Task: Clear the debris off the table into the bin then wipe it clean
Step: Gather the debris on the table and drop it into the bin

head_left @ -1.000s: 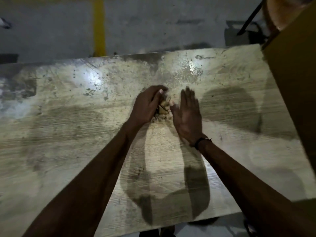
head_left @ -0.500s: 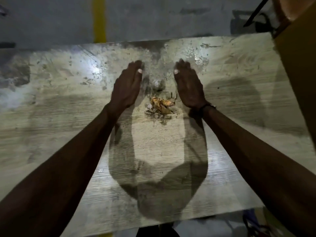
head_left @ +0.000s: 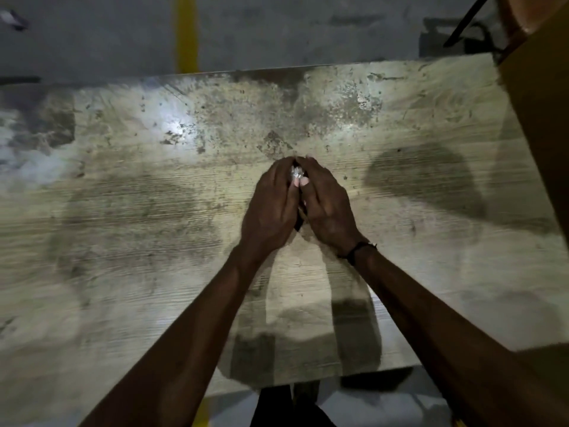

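Observation:
My left hand [head_left: 271, 208] and my right hand [head_left: 326, 204] are cupped together on the middle of the worn wooden table [head_left: 123, 241], palms facing each other, fingertips touching. Between them sits the debris [head_left: 297, 173]; only a small shiny crumpled bit shows in the gap near my fingertips. The rest of the pile is hidden under my hands. A dark band circles my right wrist. No bin can be picked out with certainty.
The tabletop is stained and speckled with dirt [head_left: 308, 118] toward its far edge. A large brown cardboard-like object [head_left: 542, 134] overhangs the table's right side. Beyond the table lies a grey floor with a yellow stripe [head_left: 186, 32].
Half a second ago my hands were spread apart beyond the exposed debris pile; now they have closed in around it and cover it.

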Demonstrator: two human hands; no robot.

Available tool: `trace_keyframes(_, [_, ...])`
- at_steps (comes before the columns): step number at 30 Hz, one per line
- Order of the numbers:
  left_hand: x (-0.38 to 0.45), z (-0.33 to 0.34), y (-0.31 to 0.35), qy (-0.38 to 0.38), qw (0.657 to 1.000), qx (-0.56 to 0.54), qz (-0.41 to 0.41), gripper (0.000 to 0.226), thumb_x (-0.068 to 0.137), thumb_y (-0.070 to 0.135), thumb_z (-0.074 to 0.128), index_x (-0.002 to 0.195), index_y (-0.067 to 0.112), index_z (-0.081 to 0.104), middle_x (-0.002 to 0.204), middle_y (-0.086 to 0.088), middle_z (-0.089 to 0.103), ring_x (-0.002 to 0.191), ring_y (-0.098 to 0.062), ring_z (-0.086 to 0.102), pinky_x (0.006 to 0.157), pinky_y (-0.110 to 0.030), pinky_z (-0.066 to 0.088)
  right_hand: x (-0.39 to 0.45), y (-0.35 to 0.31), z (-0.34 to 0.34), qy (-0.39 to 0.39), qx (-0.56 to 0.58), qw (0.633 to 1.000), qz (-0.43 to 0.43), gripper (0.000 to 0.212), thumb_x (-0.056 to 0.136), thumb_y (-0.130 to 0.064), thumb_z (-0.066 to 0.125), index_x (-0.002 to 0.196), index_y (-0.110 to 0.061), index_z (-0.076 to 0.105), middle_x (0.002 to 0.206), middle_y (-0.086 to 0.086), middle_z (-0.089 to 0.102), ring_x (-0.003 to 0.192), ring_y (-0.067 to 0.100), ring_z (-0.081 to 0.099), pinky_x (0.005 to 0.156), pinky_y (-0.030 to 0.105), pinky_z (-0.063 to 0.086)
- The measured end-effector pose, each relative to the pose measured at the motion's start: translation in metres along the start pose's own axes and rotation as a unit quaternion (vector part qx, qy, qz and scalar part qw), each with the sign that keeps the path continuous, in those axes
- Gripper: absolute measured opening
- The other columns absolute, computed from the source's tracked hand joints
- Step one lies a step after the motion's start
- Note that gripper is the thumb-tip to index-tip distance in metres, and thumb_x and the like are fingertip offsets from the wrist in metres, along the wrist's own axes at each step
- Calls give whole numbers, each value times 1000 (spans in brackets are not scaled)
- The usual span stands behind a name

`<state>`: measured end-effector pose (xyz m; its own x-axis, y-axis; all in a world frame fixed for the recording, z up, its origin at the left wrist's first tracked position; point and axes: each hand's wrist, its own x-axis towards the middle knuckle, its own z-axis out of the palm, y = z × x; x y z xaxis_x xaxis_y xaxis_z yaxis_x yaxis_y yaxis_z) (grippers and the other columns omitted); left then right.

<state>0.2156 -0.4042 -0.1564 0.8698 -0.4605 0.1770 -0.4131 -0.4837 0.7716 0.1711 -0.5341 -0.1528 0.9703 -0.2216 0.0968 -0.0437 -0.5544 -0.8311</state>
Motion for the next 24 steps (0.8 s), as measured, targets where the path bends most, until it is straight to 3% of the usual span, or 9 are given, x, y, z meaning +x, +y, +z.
trace_keyframes(3, [-17,10,9,16,1000,7,-22,48,113,28,35,152,3,46,150,-12,54,138,-25,52,117,-46,40,-19,-7,10,4,6,1000,29,62,107,-43,31,157,-9,47,161,9,49,152,20,41,128,34,29])
trace_keyframes(6, [-38,18,15,39,998,-26,-38,51,111,22,45,157,3,41,158,-11,48,146,-23,47,123,-43,35,-37,-12,17,15,37,998,48,65,107,-46,31,159,-10,44,163,6,46,152,17,41,128,37,30])
trace_keyframes(9, [-58,24,24,58,992,-85,-70,51,112,14,51,161,7,37,162,-4,45,149,-11,43,123,-34,37,-51,-16,19,17,94,995,37,56,110,-33,35,160,-8,42,164,5,46,152,15,42,127,41,33])
trace_keyframes(13, [-81,33,36,91,983,-136,-88,49,113,11,46,160,1,37,163,-12,44,150,-19,44,124,-31,36,-73,-24,24,19,202,978,41,52,110,-18,33,160,-5,41,165,6,45,154,13,40,129,36,31])
trace_keyframes(17, [-98,37,47,135,953,-225,-151,49,113,23,41,158,6,43,162,-7,47,150,-16,45,124,-34,38,-90,-32,31,45,296,950,94,49,112,-18,31,157,-6,46,163,4,48,151,8,43,121,20,35])
trace_keyframes(21, [-98,37,51,170,918,-300,-195,42,114,17,44,155,9,50,159,-2,52,146,-8,49,115,-21,43,-92,-32,38,68,327,936,106,47,113,-21,33,155,-8,51,159,2,52,148,8,47,119,23,40])
trace_keyframes(24, [-104,36,56,189,883,-366,-224,40,114,14,42,153,9,52,156,-3,55,142,-10,53,111,-20,46,-100,-32,45,84,343,928,119,44,116,-16,30,154,-12,52,158,-1,54,146,7,49,115,20,41])
